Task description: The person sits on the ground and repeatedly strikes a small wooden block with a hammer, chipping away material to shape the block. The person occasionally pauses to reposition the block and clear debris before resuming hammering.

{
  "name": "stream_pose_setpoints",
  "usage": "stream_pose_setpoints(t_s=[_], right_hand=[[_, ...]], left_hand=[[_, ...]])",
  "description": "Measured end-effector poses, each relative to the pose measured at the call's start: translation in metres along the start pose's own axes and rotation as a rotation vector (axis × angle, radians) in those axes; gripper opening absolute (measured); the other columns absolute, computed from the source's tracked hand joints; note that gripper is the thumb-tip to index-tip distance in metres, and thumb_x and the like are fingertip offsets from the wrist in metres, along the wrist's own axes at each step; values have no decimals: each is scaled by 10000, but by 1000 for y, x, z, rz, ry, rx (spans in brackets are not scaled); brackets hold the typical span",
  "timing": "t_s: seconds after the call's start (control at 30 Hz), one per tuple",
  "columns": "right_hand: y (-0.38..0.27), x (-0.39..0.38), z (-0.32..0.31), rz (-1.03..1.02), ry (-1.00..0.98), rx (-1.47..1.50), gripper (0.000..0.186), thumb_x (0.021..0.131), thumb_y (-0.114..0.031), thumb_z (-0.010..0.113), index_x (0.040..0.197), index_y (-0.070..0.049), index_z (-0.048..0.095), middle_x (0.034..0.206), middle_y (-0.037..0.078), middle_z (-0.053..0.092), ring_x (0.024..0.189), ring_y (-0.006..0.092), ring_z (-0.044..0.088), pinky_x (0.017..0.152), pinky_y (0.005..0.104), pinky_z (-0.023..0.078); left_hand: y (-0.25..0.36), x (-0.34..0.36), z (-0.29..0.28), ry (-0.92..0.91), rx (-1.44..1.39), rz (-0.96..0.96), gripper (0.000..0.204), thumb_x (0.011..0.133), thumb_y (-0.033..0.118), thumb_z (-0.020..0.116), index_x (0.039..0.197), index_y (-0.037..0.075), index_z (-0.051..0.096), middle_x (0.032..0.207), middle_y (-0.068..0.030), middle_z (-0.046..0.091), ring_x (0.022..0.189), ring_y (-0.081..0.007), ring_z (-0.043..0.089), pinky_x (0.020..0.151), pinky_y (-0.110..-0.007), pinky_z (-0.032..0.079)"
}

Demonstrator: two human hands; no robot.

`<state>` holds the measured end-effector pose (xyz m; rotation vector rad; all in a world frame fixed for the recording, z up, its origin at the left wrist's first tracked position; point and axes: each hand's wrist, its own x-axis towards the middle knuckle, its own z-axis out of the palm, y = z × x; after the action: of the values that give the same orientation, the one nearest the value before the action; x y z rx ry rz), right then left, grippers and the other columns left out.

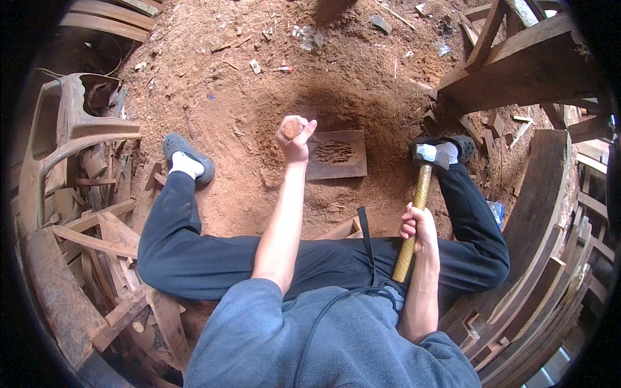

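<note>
My left hand [296, 143] is closed in a fist round a tool's wooden handle [293, 128]. Only the round butt end of that handle shows; its lower part is hidden by the fist. Just beyond and right of the fist, a flat wooden board [356, 169] lies on the ground, its middle roughly cut and covered with chips. My right hand [419, 226] grips a hammer [420, 194] by its yellow patterned handle. The hammer's metal head points away from me, over my right shoe, and the handle's butt is near my lap.
Sawdust and wood scraps cover the ground [220, 97]. A worn plastic chair [61, 129] and offcuts [110, 239] are on the left. Heavy beams [517, 71] stand at the far right, with stacked planks [537, 194] along my right side. My legs spread around the board.
</note>
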<state>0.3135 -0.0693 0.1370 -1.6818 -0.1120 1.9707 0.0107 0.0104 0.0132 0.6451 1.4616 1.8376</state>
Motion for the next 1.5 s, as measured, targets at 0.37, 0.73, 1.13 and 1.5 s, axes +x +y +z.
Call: stream_pose_setpoints(t_s=[0.37, 0.73, 1.13, 1.5], right_hand=[[0, -1, -3, -1, -30, 28, 163, 754, 21, 528, 780, -111, 437, 509, -53, 338, 354, 64, 340, 330, 248, 334], [2, 2, -3, 7, -1, -23, 179, 753, 25, 518, 827, -120, 443, 512, -62, 329, 348, 58, 321, 331, 243, 321], [2, 2, -4, 4, -18, -39, 103, 814, -49, 544, 815, -77, 445, 534, -28, 381, 368, 67, 358, 343, 246, 356], [6, 7, -7, 8, 11, -107, 91, 802, -49, 544, 801, -78, 458, 525, -34, 366, 367, 69, 351, 352, 256, 354]], left_hand=[[2, -9, 13, -61, 22, -18, 215, 676, 48, 781, 737, 89, 579, 717, 11, 597, 672, -103, 549, 666, -262, 441], [2, -13, 12, -98, 77, -10, 225, 684, -3, 750, 747, 83, 553, 731, 5, 570, 683, -97, 528, 662, -249, 438], [7, -7, 14, -108, 31, 12, 202, 688, 28, 762, 737, 84, 574, 704, 12, 582, 661, -95, 541, 650, -250, 437], [9, 3, 16, -224, 107, -48, 221, 690, -4, 749, 755, 79, 555, 729, 14, 574, 679, -84, 533, 669, -242, 441]])
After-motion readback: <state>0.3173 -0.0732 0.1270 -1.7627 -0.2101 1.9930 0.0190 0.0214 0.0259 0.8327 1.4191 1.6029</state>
